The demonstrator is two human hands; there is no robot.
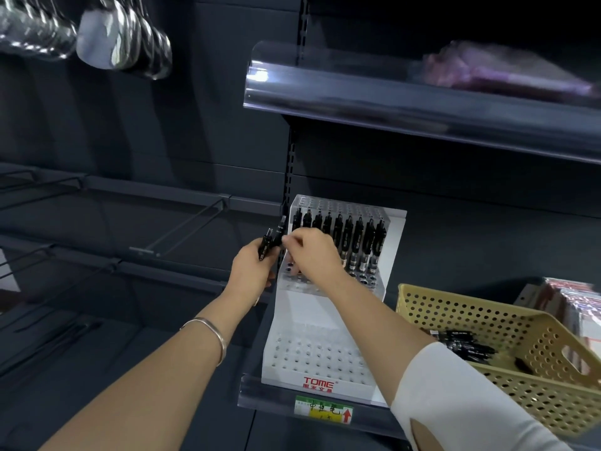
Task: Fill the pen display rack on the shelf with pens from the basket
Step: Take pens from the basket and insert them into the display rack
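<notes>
A white stepped pen display rack (325, 359) marked TOME stands on the shelf (260, 395). Its upper tier holds a row of several black pens (354, 242). The lower tiers show open holes. My left hand (252, 270) grips a small bunch of black pens (270, 242) just left of the rack. My right hand (310, 255) pinches the top of one of those pens, in front of the rack's upper tier. A tan perforated basket (507, 323) to the right holds more black pens (465, 345).
An upper shelf (390, 102) overhangs the rack and carries a purple packet (500, 71). Metal ladles (123, 40) hang at the top left. Bare wire hooks (182, 229) stick out to the left. Stacked packets (579, 307) lie behind the basket.
</notes>
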